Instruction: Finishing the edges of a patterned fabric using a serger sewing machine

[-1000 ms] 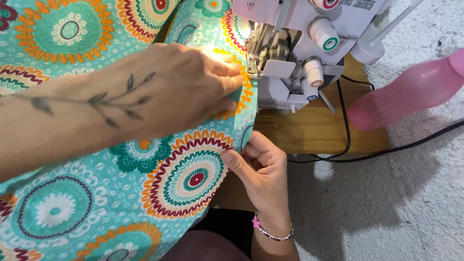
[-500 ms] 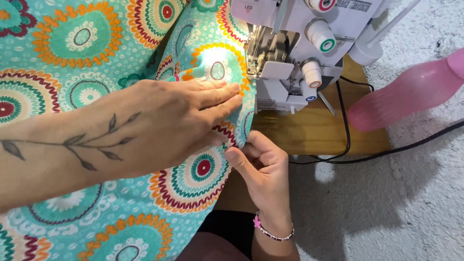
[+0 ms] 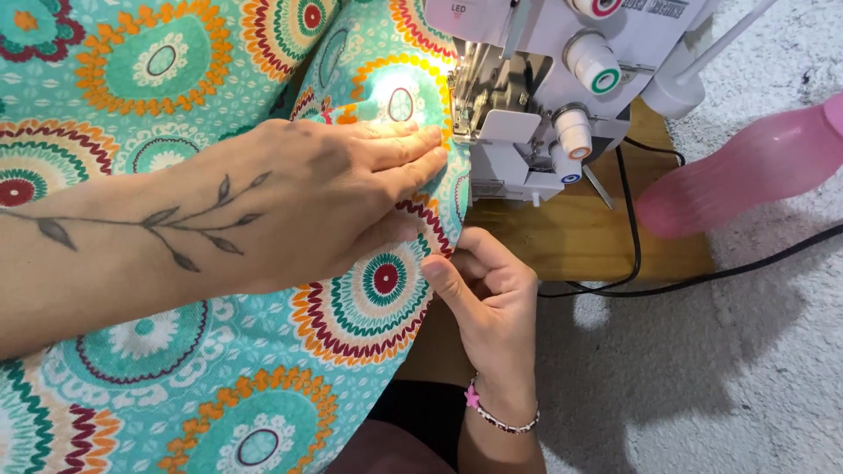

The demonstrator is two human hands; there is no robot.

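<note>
A teal fabric (image 3: 228,386) printed with orange and red round medallions covers the left of the view and runs under the foot of a white sewing machine (image 3: 544,96). My left hand (image 3: 325,193) lies flat on the fabric, fingertips close to the lit needle area. My right hand (image 3: 487,307), with a beaded bracelet at the wrist, pinches the fabric's right edge just below the machine.
The machine stands on a small wooden board (image 3: 597,237) on a grey-white textured surface (image 3: 746,369). A pink plastic bottle (image 3: 746,175) lies to the right. Black cables (image 3: 667,281) trail from the machine across the surface.
The fabric has slid back through the machine, its medallions shifting upward. My left hand has pulled back along it and lies flatter. My right hand has stayed at the edge.
</note>
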